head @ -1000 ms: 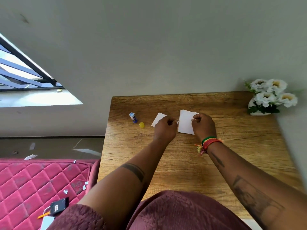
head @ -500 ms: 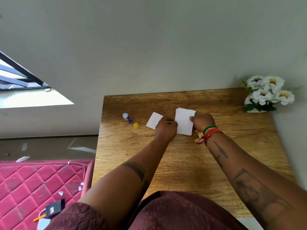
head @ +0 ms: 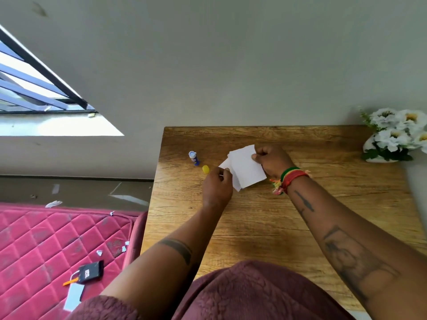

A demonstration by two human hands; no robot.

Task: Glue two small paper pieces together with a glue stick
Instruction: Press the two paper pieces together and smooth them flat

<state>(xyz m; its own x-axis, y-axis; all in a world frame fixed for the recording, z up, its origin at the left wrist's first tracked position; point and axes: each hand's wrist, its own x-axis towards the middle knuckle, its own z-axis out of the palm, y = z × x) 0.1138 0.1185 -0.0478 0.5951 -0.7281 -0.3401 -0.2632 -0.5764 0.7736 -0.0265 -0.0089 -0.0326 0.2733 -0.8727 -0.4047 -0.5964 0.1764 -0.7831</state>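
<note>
Two small white paper pieces overlap over the middle of the wooden table (head: 265, 222). The larger piece (head: 246, 167) lies on top, and my right hand (head: 273, 160) pinches its right edge. The smaller piece (head: 227, 166) shows from under its left side, with my left hand (head: 217, 188) gripping its left corner. An uncapped blue glue stick (head: 194, 158) stands on the table to the left of my hands. Its yellow cap (head: 205, 169) lies beside it, close to my left hand.
A white vase of white flowers (head: 397, 137) stands at the table's far right corner against the grey wall. Left of the table is a pink quilted mattress (head: 53, 248) with paper scraps and a small black object (head: 90, 271).
The two paper pieces were side by side; my right hand has carried the larger piece left over the smaller one, so they now overlap. My left hand stays on the smaller piece.
</note>
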